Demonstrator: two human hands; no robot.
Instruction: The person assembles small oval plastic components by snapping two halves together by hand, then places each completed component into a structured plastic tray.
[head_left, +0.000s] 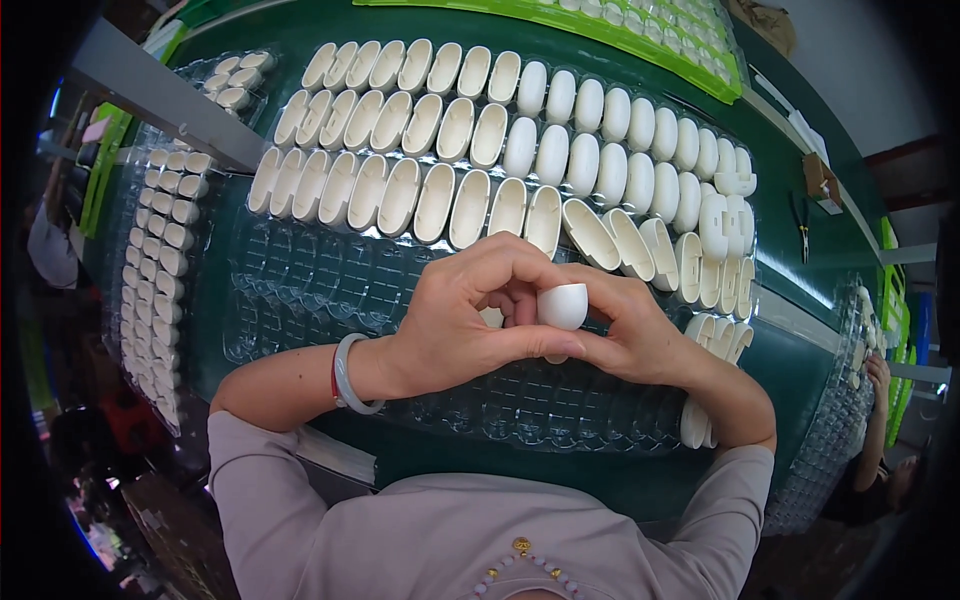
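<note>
In front of my chest, above a clear plastic tray [300, 290], a small white rounded plastic shell [563, 306] is held between my two hands. My left hand [460, 310] is closed on its left side, fingers curled and thumb stretched beneath. On the other side, my right hand [640, 325] grips the shell, its fingertips partly hidden behind it. Just beyond my hands, rows of cream-coloured hollow oval shells [470, 208] lie with their open sides up. Smooth white oval shells [583, 163] fill the tray's far right part, rounded sides up.
More shells [165, 235] fill a tray at the left, near a grey metal post [165, 85]. A bright green crate edge [600, 45] runs along the far side. Pliers [803, 230] and a small brown box [822, 182] lie at the right. Another person's hand [878, 380] shows far right.
</note>
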